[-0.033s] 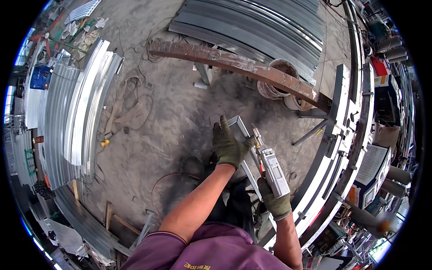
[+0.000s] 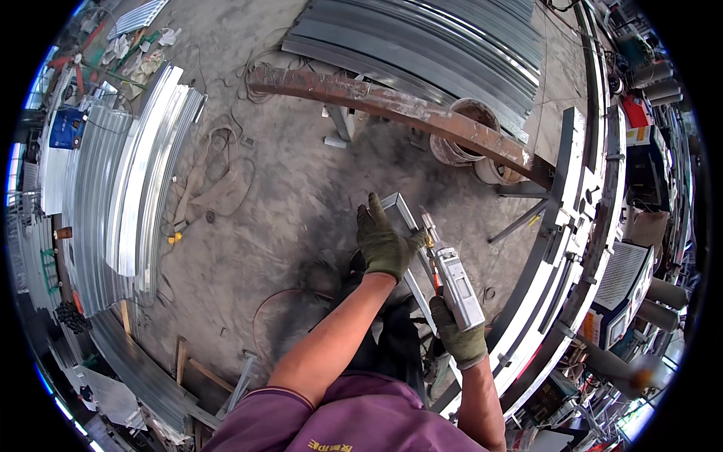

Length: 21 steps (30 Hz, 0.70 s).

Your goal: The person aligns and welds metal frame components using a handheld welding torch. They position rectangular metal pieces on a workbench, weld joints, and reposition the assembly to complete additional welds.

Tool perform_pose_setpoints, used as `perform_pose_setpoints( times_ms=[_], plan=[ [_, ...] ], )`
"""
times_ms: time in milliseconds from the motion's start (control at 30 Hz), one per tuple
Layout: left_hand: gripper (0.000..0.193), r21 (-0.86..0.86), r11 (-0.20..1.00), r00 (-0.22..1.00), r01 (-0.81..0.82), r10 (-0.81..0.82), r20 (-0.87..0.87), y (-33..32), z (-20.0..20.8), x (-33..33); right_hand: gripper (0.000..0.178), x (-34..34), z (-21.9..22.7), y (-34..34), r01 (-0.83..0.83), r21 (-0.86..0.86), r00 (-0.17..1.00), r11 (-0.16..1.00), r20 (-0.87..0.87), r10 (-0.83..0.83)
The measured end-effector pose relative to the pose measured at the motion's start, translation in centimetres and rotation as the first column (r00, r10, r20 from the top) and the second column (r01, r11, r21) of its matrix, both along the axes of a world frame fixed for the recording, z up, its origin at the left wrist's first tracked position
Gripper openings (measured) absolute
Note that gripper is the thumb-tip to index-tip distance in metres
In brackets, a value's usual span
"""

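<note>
Left hand: gloved left hand (image 2: 382, 242) wraps over the upper end of a grey metal tube (image 2: 399, 212), fingers curled around it, forearm stretched forward.
Right hand: gloved right hand (image 2: 459, 337) is closed on the grip of a grey handheld welding gun (image 2: 454, 282), wrist low near the body.
Tube: long axis runs away from the person, slightly leftward, open end farthest.
Gun: nozzle points forward to the tube beside the left thumb.
Around: rusty beam (image 2: 392, 105) beyond; bucket (image 2: 459, 135) behind it; stacked metal sheets (image 2: 143, 181) left; concrete floor (image 2: 279, 203) below.
</note>
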<state>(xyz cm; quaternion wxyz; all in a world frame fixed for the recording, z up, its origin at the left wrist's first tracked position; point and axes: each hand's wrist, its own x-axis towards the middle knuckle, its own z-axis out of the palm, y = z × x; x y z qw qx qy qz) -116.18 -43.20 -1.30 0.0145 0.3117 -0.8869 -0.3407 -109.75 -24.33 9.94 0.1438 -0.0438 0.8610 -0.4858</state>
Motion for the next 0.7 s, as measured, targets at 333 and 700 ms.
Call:
perform_pose_setpoints(
  times_ms=[333,700],
  plan=[
    [0.086,0.087,0.991,0.957,-0.102,0.122,-0.262,1.9,-4.3,-1.2,0.029,-0.4,0.3,-0.8,-0.021,-0.005,0.992,1.0,0.124,0.021],
    [0.106,0.176,0.984,0.986,-0.032,0.06,-0.156,1.8,-5.0,-0.7,0.024,-3.9,1.1,-0.6,-0.222,0.119,0.975,0.968,0.002,0.224]
  ],
)
